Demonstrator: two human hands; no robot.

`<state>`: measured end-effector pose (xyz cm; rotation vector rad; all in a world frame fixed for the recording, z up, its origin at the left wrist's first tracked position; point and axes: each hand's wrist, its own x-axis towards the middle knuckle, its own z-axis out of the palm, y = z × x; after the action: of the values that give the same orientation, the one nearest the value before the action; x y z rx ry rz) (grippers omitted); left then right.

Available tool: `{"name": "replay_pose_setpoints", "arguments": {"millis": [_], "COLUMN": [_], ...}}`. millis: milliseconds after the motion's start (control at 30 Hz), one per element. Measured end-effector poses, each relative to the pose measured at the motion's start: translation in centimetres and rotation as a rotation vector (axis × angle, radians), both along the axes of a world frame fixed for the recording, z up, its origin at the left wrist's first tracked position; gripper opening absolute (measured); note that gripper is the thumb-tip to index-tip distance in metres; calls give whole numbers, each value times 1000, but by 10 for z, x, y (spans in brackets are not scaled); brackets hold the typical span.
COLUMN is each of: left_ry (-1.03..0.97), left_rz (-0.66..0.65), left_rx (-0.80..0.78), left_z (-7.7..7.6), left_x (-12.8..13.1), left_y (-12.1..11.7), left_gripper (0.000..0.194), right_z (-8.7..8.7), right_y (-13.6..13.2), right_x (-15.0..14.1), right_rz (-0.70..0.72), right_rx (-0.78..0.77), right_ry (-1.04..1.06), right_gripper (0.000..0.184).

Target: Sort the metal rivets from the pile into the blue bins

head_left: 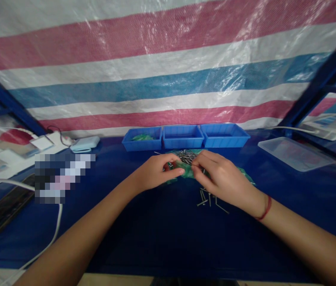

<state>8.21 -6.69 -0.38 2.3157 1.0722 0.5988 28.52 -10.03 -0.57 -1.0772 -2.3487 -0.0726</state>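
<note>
While nails [187, 155] lie heaped near the frame's centre, the left hand [152, 171] and right hand [223, 174] each grip green plastic [188, 171].

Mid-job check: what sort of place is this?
Probably a small, makeshift work booth. A striped plastic sheet hangs as the back wall, three blue bins stand in a row on a blue table, and a heap of thin metal fasteners lies in front of them.
</note>
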Motion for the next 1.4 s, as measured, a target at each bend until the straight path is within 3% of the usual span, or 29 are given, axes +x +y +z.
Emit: {"name": "replay_pose_setpoints", "arguments": {"millis": [133, 333, 433, 567, 733, 800, 867, 967, 1033, 1100, 1167, 1267, 1400], "left_ry": [-67, -142, -146, -261, -431, -433, -455, -544, -588, -626, -683, -791, -848], "left_rz": [53, 59, 40, 17, 38, 46, 61, 93, 56, -12, -40, -5, 52], "left_rx": [-41, -100, -121, -199, -244, -269, -356, -611, -820, -932, -925, -855, -748], "left_z": [-8, -9, -10, -11, -8, -6, -4, -3, -4, -4, -5, -6, -9], "left_x": [4, 4, 5, 9, 15, 16, 17, 19, 20, 20, 20, 20, 19], "left_y": [1, 1, 0, -2, -6, -8, -9, -9, -10, -10, -12, -11, -9], "left_gripper": [23, 23, 24, 25, 23, 23, 30, 57, 72, 67, 46, 26, 22], "right_z": [-3, 0, 3, 3, -6, -8, -6, 0, 4, 7, 7, 4, 2], "right_y": [1, -1, -1, 3, 5, 5, 3, 0, -2, -3, -3, -1, 0], "right_x": [1, 2, 1, -1, -6, -6, -4, 3, 8, 10, 10, 7, 0], "right_rz": [-54, -135, -87, -9, 145, 127, 74, 104, 172, 201, 193, 149, 63], "right_rx": [-80, -197, -284, -532, -654, -590, -412, -42, 156, 265, 295, 164, -319], "right_ry": [63, 245, 430, 711, 743, 710, 635, 441, 323, 247, 210, 296, 662], "right_gripper": [20, 19, 21, 26, 20, 19, 16, 10, 17, 21, 23, 28, 28]}}
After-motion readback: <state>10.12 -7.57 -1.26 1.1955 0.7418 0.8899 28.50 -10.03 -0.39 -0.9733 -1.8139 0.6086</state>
